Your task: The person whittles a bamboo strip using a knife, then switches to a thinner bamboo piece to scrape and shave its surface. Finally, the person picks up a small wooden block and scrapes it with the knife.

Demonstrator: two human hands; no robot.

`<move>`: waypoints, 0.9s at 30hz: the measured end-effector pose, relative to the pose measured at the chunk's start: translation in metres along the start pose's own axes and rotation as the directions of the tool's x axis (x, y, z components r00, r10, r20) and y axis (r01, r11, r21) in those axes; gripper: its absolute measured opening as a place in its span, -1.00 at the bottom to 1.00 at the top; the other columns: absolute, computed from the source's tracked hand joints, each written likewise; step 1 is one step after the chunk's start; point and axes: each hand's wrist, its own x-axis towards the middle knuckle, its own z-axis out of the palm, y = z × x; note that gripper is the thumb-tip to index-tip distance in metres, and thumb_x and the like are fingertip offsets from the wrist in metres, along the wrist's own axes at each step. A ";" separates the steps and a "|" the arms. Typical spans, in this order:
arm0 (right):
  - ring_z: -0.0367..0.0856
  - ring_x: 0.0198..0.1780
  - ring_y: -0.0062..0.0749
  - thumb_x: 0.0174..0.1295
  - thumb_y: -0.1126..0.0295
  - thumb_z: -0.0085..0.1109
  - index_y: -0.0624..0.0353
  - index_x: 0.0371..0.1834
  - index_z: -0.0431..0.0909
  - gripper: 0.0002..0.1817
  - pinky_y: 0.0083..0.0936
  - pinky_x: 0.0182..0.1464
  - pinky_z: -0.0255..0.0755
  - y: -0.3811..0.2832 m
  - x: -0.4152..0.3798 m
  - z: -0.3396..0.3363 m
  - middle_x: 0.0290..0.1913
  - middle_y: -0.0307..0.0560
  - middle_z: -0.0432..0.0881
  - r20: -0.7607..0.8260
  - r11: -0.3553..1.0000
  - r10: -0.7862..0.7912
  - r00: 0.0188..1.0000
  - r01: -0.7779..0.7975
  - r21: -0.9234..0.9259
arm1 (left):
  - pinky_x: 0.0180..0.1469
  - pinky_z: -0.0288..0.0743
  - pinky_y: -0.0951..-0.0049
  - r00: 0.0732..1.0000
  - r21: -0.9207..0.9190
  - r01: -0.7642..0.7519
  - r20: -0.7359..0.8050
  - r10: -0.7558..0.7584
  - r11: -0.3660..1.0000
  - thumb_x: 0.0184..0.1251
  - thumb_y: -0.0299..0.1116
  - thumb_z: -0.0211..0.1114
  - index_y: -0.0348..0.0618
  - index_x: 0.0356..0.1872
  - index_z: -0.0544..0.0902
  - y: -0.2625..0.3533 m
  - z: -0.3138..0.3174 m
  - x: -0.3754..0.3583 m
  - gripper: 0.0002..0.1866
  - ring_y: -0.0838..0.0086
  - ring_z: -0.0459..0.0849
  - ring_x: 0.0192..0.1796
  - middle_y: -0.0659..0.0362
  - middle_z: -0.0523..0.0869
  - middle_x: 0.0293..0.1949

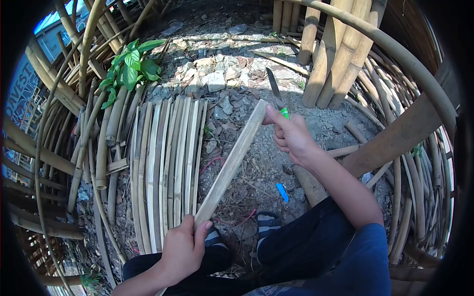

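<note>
My left hand (183, 249) is wrapped round the lower end of a split bamboo strip (232, 160), which slants up and to the right in front of me. At its upper end is my right hand (294, 134), closed round the green handle of a knife (274, 88). The dark blade points up and away, just beyond the strip's tip. My right thumb lies right at that tip. Left of the strip, a row of split bamboo strips (165, 167) lies side by side on the ground.
Thick bamboo poles (340, 54) stand at the back right, and a curved pole (395, 47) arches across there. More bamboo (101, 148) is stacked at left beside a leafy green plant (131, 66). Stones (212, 74) lie ahead. A blue scrap (282, 192) is on the ground near my sandals (268, 220).
</note>
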 end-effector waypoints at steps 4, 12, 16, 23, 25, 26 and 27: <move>0.03 -0.77 -0.76 0.48 0.14 0.16 0.02 -0.45 0.33 -0.64 -0.63 -0.73 -0.12 0.012 0.001 0.013 -0.70 -0.49 0.12 -0.029 0.991 -0.040 0.999 0.043 0.127 | -0.55 0.39 0.11 0.998 -0.049 -0.008 0.056 0.011 0.999 0.57 -0.17 0.16 -0.31 -0.40 0.43 -0.006 0.002 -0.001 -0.60 0.00 0.61 -0.62 -0.07 0.53 -0.71; 0.03 -0.77 -0.71 0.48 0.20 0.16 -0.05 -0.51 0.26 -0.61 -0.61 -0.71 -0.09 0.008 0.011 -0.003 -0.70 -0.47 0.12 -0.122 0.976 -0.043 0.992 0.068 0.206 | -0.36 0.50 0.45 0.631 -0.576 0.691 0.775 0.023 0.436 0.44 0.48 -0.57 -0.37 0.16 0.49 -0.060 0.005 0.024 0.03 0.40 0.58 -0.47 0.07 0.60 -0.48; 0.04 -0.75 -0.71 0.47 0.26 0.15 -0.03 -0.46 0.28 -0.67 -0.58 -0.70 -0.08 0.009 0.027 -0.028 -0.68 -0.46 0.17 -0.140 0.965 -0.020 0.990 0.055 0.255 | -0.22 0.56 0.41 0.538 -0.571 0.723 0.818 0.201 0.389 0.43 0.48 -0.62 -0.31 0.20 0.51 -0.075 0.016 0.026 0.04 0.37 0.67 -0.30 0.04 0.64 -0.37; 0.02 -0.76 -0.71 0.49 0.27 0.13 -0.06 -0.48 0.27 -0.66 -0.59 -0.71 -0.10 0.016 0.043 -0.061 -0.70 -0.47 0.15 -0.193 0.972 -0.019 0.981 0.064 0.226 | -0.09 0.55 0.38 0.326 -0.435 0.851 0.877 0.352 0.294 0.40 0.53 -0.59 -0.27 0.17 0.54 -0.089 0.051 0.004 0.05 0.38 0.68 -0.22 0.11 0.66 -0.35; 0.02 -0.77 -0.71 0.49 0.26 0.13 -0.07 -0.49 0.27 -0.65 -0.59 -0.72 -0.10 0.015 0.042 -0.059 -0.70 -0.47 0.15 -0.208 0.976 -0.017 0.978 0.061 0.209 | -0.22 0.50 0.43 0.344 -0.473 0.842 0.842 0.416 0.261 0.47 0.46 -0.52 -0.26 0.11 0.55 -0.087 0.058 0.000 -0.04 0.45 0.61 -0.29 0.16 0.61 -0.39; 0.02 -0.77 -0.71 0.49 0.26 0.13 -0.07 -0.49 0.27 -0.65 -0.59 -0.72 -0.10 0.014 0.042 -0.059 -0.70 -0.48 0.15 -0.220 0.980 -0.023 0.975 0.066 0.188 | -0.29 0.44 0.45 0.325 -0.432 0.868 0.867 0.378 0.244 0.52 0.41 -0.49 -0.26 0.06 0.56 -0.087 0.061 -0.003 -0.10 0.48 0.54 -0.37 0.19 0.55 -0.44; 0.02 -0.77 -0.71 0.49 0.26 0.13 -0.07 -0.49 0.27 -0.65 -0.59 -0.72 -0.10 0.015 0.044 -0.061 -0.70 -0.48 0.15 -0.221 0.980 -0.021 0.975 0.064 0.188 | -0.35 0.38 0.47 0.305 -0.391 0.892 0.890 0.339 0.225 0.57 0.35 -0.45 -0.25 0.00 0.57 -0.087 0.063 -0.005 -0.16 0.51 0.46 -0.45 0.22 0.50 -0.48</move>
